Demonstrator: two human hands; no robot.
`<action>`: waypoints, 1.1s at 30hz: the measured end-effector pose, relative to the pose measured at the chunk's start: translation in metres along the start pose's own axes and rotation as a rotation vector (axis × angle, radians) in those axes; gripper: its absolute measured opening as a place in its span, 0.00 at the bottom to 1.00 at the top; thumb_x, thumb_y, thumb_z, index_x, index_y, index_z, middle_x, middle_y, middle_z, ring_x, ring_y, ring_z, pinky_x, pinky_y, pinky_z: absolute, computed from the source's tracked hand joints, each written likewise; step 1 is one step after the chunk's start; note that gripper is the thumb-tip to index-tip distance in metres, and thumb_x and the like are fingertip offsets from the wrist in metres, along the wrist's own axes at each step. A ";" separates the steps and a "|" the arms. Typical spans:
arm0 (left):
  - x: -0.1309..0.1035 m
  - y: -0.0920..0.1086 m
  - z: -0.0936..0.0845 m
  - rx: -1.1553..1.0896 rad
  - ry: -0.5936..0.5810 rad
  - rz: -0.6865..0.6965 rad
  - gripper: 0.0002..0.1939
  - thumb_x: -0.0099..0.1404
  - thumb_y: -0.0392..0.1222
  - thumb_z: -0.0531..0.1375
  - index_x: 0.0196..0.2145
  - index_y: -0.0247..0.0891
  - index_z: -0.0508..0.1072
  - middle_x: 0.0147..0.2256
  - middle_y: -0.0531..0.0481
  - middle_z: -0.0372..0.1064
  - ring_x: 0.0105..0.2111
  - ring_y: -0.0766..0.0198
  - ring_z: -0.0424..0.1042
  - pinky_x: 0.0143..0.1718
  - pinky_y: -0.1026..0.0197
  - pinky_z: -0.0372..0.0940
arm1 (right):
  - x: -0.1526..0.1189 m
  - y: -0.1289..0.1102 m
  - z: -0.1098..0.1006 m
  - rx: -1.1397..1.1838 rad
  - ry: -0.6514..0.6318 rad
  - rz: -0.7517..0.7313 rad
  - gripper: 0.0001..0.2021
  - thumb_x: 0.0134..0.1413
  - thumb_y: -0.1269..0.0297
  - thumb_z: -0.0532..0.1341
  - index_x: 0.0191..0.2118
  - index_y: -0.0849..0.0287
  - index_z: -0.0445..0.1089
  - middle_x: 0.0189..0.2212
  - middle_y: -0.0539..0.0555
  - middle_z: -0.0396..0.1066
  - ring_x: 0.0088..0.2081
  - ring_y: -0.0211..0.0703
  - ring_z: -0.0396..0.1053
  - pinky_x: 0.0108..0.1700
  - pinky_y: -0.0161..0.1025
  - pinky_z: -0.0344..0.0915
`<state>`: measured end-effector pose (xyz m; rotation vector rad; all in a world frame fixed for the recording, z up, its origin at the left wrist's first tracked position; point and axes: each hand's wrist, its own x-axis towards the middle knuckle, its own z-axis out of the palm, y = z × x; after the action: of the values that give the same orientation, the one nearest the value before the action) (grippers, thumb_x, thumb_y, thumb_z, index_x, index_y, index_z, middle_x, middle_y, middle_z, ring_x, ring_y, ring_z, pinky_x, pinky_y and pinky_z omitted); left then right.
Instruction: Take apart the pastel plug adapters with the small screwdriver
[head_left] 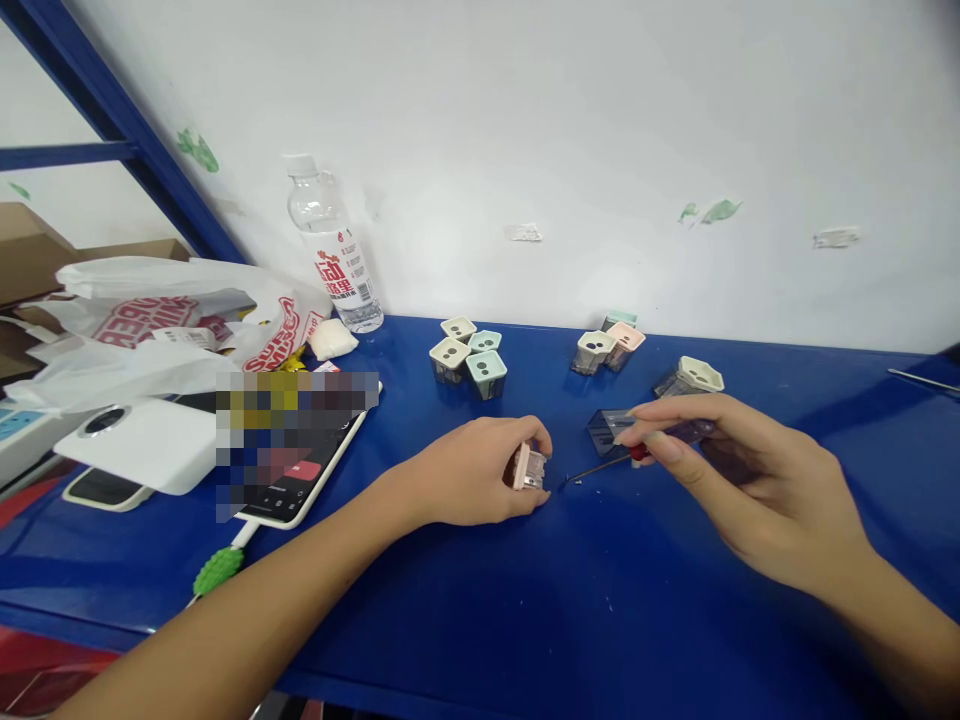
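Note:
My left hand [469,470] pinches the pink top of a pencil sharpener [529,468], with its blade side turned toward the right. In my right hand [772,490] is a screwdriver [688,431] with a dark translucent handle and a red collar. Its thin shaft points down and left, and the tip is a short way from the sharpener top, apart from it. Just beyond that shaft lies a smoky clear sharpener bin [606,434], partly behind my right fingers. Tiny bits [577,482] lie on the blue table close to the tip.
Several cream and mint sharpeners [486,372] stand grouped behind my left hand. More sharpeners [595,350] are farther right, one cream sharpener [699,376] by my right hand. A water bottle [337,260], phone [300,480], white device [150,445] and plastic bags [172,310] occupy the left.

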<state>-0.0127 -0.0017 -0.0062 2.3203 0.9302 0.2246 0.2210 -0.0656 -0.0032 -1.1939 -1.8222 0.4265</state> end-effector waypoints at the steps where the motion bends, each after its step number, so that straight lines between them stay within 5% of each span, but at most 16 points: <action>1: 0.000 0.000 0.001 0.016 -0.009 -0.006 0.14 0.58 0.46 0.62 0.41 0.42 0.67 0.37 0.52 0.70 0.35 0.62 0.68 0.34 0.62 0.60 | 0.000 0.000 0.000 0.006 0.002 -0.004 0.10 0.59 0.65 0.61 0.46 0.49 0.70 0.35 0.47 0.76 0.35 0.35 0.74 0.38 0.29 0.72; 16: 0.002 0.005 0.006 0.027 -0.033 0.023 0.14 0.58 0.49 0.61 0.40 0.41 0.68 0.36 0.51 0.71 0.33 0.61 0.69 0.33 0.62 0.60 | -0.003 -0.010 0.004 0.035 0.023 -0.072 0.10 0.59 0.68 0.60 0.47 0.52 0.68 0.36 0.51 0.76 0.36 0.40 0.75 0.39 0.36 0.74; 33: 0.003 0.009 0.006 -0.107 -0.061 0.047 0.15 0.59 0.49 0.62 0.40 0.40 0.67 0.31 0.54 0.70 0.27 0.67 0.66 0.29 0.66 0.58 | -0.007 -0.014 0.005 0.081 0.005 -0.098 0.13 0.59 0.71 0.60 0.48 0.51 0.67 0.37 0.49 0.76 0.37 0.37 0.75 0.41 0.33 0.74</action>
<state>-0.0035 -0.0075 -0.0053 2.2398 0.8147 0.2161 0.2102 -0.0778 0.0002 -1.0456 -1.8330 0.4368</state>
